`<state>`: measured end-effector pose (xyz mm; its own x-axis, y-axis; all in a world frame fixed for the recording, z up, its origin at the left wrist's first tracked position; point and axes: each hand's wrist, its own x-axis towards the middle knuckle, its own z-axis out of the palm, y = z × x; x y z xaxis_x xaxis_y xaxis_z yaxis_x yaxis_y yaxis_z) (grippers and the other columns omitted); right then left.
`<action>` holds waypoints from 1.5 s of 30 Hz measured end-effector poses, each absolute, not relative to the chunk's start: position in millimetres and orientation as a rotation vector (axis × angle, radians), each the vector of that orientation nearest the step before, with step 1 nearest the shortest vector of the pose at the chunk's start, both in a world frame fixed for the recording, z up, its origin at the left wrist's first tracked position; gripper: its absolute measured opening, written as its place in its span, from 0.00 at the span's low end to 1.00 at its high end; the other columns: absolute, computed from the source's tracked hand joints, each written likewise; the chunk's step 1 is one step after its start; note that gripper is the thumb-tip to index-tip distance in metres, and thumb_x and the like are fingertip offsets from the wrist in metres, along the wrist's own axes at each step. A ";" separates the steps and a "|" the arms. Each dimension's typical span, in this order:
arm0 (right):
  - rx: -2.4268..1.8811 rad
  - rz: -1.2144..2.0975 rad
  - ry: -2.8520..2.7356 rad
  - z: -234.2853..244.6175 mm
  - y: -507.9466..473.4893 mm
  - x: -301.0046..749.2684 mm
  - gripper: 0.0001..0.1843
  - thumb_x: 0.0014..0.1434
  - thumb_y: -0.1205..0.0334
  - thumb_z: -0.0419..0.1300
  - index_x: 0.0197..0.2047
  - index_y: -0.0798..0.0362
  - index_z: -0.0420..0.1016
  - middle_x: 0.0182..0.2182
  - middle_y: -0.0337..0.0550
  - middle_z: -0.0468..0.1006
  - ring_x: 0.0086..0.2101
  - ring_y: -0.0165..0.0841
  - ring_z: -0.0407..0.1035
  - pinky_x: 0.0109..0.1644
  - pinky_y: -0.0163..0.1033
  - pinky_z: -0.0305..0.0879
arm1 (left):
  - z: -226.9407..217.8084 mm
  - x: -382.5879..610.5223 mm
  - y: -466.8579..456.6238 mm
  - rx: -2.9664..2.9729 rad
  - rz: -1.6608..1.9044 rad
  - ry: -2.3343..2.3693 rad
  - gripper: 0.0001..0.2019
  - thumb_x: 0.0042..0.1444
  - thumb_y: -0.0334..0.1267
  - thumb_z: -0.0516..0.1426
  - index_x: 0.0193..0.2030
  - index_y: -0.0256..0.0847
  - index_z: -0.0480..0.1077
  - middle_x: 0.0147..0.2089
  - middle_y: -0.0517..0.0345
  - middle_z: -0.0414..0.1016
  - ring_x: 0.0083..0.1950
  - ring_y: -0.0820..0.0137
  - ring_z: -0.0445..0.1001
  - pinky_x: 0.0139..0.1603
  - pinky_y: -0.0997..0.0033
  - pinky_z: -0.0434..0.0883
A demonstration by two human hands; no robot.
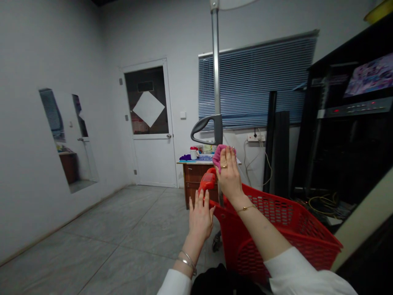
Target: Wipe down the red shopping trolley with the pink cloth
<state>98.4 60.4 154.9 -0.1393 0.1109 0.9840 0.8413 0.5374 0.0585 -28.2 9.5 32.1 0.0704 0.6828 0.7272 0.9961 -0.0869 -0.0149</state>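
Observation:
My right hand (pixel 229 174) holds a pink cloth (pixel 218 157) against the upright post under a grey loop handle (pixel 208 129). Above that handle a metal pole (pixel 216 61) runs up out of view. Lower and to the left, my left hand (pixel 201 217) has its fingers stretched out, with the tips by a red plastic grip (pixel 207 180) of the shopping cart. Whether those fingertips touch it I cannot tell. The cart's red perforated basket (pixel 282 241) spreads out to the right, partly behind my right forearm.
A wooden desk (pixel 196 176) behind the cart bears a white jar with a red lid (pixel 193 153) and a purple cloth (pixel 185 157). A white door (pixel 153 159) and a wall mirror (pixel 69 143) are left. A dark rack with a screen (pixel 370 78) stands right. Cables (pixel 325 203) lie below it.

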 end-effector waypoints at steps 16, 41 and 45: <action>-0.875 -0.792 -1.623 121.1 51.2 96.9 0.40 0.68 0.64 0.49 0.73 0.57 0.27 0.72 0.55 0.35 0.70 0.46 0.34 0.70 0.56 0.52 | 33.7 -29.9 8.6 -1.846 -0.788 -1.622 0.27 0.66 0.39 0.49 0.71 0.37 0.53 0.73 0.43 0.55 0.74 0.54 0.51 0.69 0.42 0.58; -0.877 -0.773 -1.612 152.2 58.1 97.6 0.43 0.68 0.59 0.51 0.73 0.57 0.22 0.72 0.56 0.33 0.70 0.46 0.32 0.71 0.56 0.50 | 29.9 -28.8 11.1 -1.824 -0.796 -1.629 0.26 0.66 0.38 0.48 0.71 0.38 0.53 0.73 0.44 0.54 0.74 0.53 0.49 0.68 0.43 0.59; -0.911 -0.790 -1.604 93.3 47.9 95.6 0.41 0.68 0.62 0.50 0.73 0.58 0.27 0.72 0.56 0.34 0.70 0.47 0.35 0.69 0.56 0.54 | 29.2 -29.7 11.6 -1.846 -0.836 -1.603 0.27 0.66 0.37 0.48 0.71 0.39 0.52 0.72 0.43 0.56 0.73 0.53 0.51 0.67 0.42 0.61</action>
